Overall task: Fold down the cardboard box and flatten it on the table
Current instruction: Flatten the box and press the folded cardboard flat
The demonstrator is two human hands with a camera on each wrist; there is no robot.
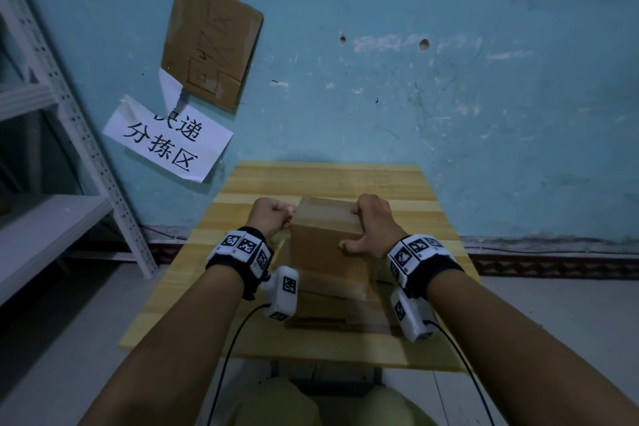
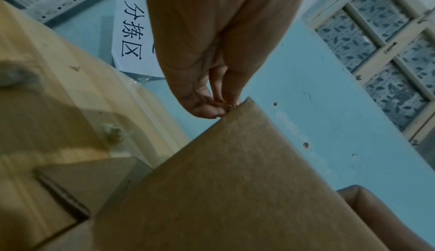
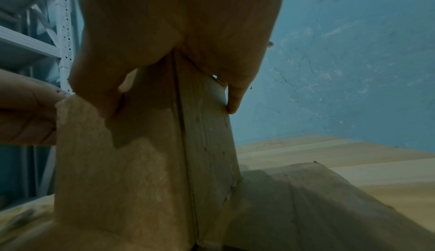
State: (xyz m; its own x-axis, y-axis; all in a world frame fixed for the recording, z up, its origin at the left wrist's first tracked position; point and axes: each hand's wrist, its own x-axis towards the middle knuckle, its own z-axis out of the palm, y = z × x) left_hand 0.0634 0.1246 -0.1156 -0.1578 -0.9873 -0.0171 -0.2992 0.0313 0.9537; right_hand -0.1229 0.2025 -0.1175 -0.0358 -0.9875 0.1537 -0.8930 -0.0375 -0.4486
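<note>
Fingers (image 1: pixel 356 209) curled over box (image 1: pixel 325 235) edge.

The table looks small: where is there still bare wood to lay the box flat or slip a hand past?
Bare wood shows on the table between the cardboard box and the blue wall, and in strips along its left and right edges. The middle and near part is crowded by the box, its spread flaps, the left hand and right hand.

dim room: scuffed blue wall (image 1: pixel 449 97) with a paper sign (image 1: pixel 166 142), white metal shelving (image 1: pixel 52 156) at left, pale floor (image 1: pixel 570 315).
</note>
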